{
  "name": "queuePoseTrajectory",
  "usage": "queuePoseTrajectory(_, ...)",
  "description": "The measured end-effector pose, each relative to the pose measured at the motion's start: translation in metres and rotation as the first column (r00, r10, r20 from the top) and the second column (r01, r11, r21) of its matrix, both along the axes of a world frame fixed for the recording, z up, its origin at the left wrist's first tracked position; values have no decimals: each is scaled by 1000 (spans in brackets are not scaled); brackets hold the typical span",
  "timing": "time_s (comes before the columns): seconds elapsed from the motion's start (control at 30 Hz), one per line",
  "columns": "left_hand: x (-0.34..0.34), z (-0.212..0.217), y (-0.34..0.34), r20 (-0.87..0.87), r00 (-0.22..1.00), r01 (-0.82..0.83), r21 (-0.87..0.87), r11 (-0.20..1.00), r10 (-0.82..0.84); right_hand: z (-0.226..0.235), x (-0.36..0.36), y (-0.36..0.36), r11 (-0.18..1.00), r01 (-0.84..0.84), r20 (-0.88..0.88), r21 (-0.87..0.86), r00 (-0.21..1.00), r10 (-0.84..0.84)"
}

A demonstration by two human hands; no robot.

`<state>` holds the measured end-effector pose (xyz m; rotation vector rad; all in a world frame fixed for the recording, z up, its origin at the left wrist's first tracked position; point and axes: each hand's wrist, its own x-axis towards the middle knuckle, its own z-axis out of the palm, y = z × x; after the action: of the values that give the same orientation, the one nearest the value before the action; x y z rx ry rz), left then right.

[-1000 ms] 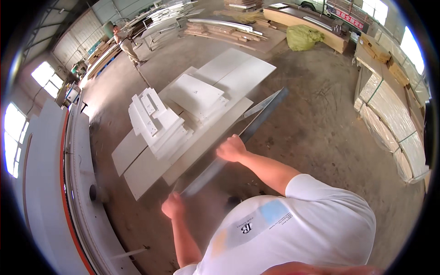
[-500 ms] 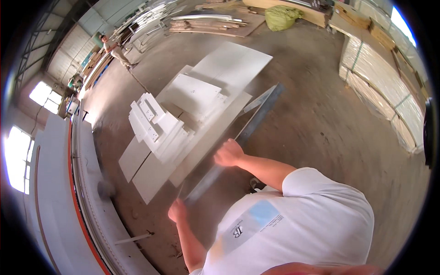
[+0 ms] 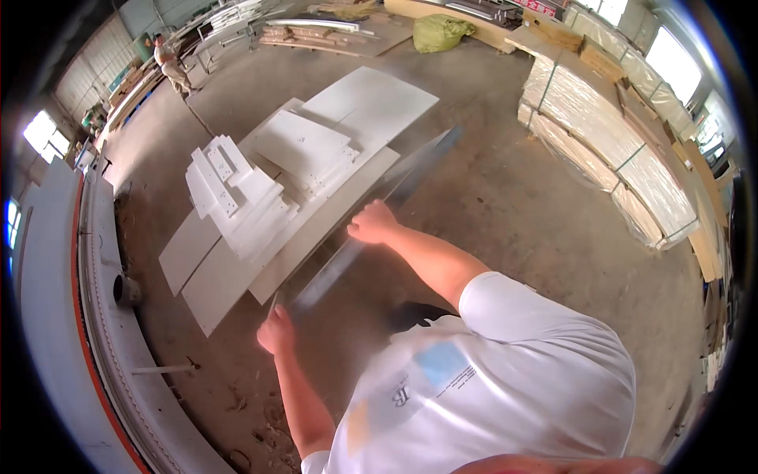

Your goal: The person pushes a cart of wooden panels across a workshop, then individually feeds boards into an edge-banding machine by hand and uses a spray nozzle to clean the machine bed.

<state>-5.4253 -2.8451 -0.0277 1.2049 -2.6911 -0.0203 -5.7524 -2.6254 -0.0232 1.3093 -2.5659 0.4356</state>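
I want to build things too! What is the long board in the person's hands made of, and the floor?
The long board looks like wood panel with a smooth white coating: thin, flat, stiff, with a greyish edge, though motion blur leaves that unsure. The floor looks like bare concrete: grey, dull, dusty and stained.

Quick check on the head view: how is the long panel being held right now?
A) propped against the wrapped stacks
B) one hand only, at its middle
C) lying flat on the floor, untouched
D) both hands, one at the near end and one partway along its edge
D: the left hand grips the near end of the long panel and the right hand grips its edge partway along, above the white boards on the floor.
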Motion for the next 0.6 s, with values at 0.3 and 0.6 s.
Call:
queuePoseTrajectory(0.3, 99, -45, 160, 15, 993, -122, 41, 992, 121, -52, 101, 154, 994, -24, -13, -102, 1000, 23)
queuePoseTrajectory(0.6, 249, -51, 314, 84, 986, -148, 63, 987, 143, -76, 257, 324, 911, -156, -97, -381, 987, 128)
